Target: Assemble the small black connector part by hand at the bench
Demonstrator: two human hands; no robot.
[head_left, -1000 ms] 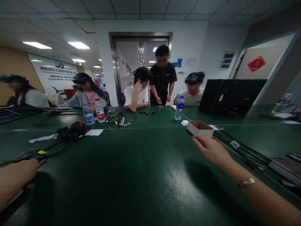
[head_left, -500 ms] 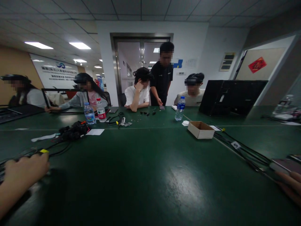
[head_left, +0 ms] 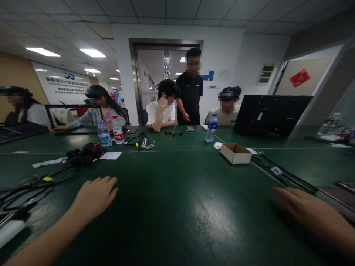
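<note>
My left hand lies over the green table at the lower left, fingers stretched forward and empty. Just to its left runs a tangle of black cables with a yellow tag. My right hand hovers low over the table at the lower right, fingers extended and holding nothing. Black cables with a white numbered tag and a dark flat device lie close beyond it.
A small open cardboard box sits right of centre. A water bottle, two more bottles, a black bundle, papers and small parts lie farther back. A black monitor stands at right. Several people sit or stand across the table.
My left hand has moved from the cables at the far left toward the middle and opened flat. My right hand, withdrawn to the right edge half a second ago, has come back inward.
</note>
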